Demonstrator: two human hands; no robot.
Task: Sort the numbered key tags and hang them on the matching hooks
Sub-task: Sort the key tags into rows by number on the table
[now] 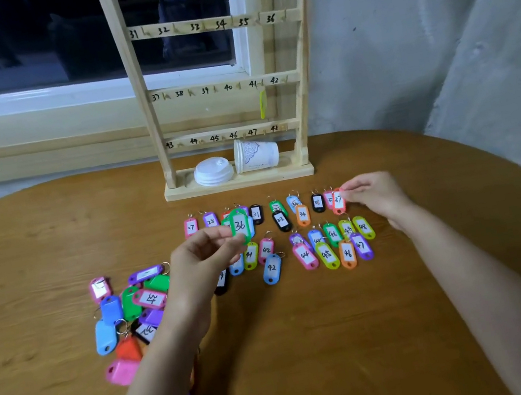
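Sorting tags on the table, green 36 pinched in my left hand.

The unsorted pile (131,319) lies at my left. My left hand (194,264) pinches the green tag marked 36 (240,226) by its lower end, lifted above the laid-out rows (294,236). It looks light, stiff plastic, smooth enough to slip; I judge the body best for carrying and the ring for hooking. My right hand (375,194), fingers loosely curled, touches the red 37 tag (338,201) at the row's end. The wooden rack (222,89) stands behind, one yellow tag (263,104) hanging near 41.
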